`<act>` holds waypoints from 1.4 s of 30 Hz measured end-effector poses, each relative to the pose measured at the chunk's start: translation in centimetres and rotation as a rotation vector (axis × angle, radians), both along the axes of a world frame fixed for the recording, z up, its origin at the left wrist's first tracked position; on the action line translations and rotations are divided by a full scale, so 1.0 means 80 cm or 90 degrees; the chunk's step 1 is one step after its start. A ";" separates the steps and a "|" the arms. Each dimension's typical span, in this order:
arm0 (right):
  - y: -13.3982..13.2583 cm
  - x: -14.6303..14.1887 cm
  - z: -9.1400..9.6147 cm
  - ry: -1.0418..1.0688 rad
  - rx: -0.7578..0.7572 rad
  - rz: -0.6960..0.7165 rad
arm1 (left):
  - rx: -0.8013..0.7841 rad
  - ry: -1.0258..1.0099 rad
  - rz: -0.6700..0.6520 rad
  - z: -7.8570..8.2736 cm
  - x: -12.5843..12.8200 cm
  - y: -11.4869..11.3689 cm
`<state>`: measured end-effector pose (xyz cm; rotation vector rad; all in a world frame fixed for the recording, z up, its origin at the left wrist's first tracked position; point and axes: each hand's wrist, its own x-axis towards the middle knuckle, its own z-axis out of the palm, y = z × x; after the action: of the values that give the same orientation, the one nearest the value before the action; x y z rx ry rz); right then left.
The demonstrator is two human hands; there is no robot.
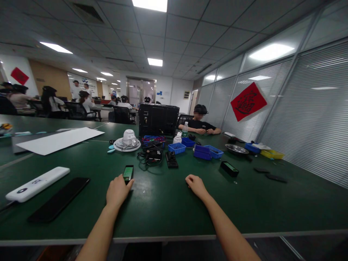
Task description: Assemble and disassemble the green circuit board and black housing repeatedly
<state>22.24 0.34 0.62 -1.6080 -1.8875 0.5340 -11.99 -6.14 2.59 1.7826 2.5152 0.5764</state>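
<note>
My left hand (117, 191) is closed around the near end of a small black case with a green circuit board (128, 172) showing on top. The case is at the table surface, left of the middle. Apart from it, to the right, my right hand (197, 185) lies low over the table with its fingers curled in. Whatever those fingers may hold is hidden. Farther right sits a second black case with a green board inside (230, 168), which neither hand touches. A tiny ring-shaped piece (235, 182) lies just in front of that case.
Left of me are a white power strip (38, 184) and a long black panel (59, 199). Ahead stand a white fan (127, 140), tangled cables (150, 156), blue bins (176, 147) and a black computer case (159, 119). Across the table sits a person (200, 123); a metal bowl (237, 149) is to the right.
</note>
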 end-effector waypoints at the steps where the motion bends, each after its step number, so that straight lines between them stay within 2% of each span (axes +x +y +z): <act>1: 0.000 0.000 0.000 -0.003 0.001 -0.002 | -0.001 0.002 -0.004 0.001 0.001 0.000; 9: 0.002 0.002 -0.003 -0.004 0.010 0.010 | 0.016 0.052 -0.062 -0.004 0.025 0.003; 20: 0.003 0.000 -0.005 -0.028 0.032 0.014 | -0.020 0.015 -0.195 0.010 0.097 0.004; 25: 0.001 -0.001 -0.003 -0.031 0.037 0.014 | -0.018 0.007 -0.231 0.010 0.126 0.011; 36: 0.005 -0.001 -0.009 -0.053 0.070 0.005 | 0.081 0.064 -0.325 -0.017 0.194 0.028; 39: 0.003 -0.002 -0.008 -0.037 0.080 -0.016 | 0.094 0.063 -0.352 -0.026 0.203 0.038; 42: -0.002 -0.008 -0.008 -0.021 0.134 -0.044 | 0.084 0.042 -0.383 -0.033 0.204 0.049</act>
<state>21.63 0.18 0.00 -1.5444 -1.8379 0.2715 4.32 -2.23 -0.04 2.4758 1.8413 0.6558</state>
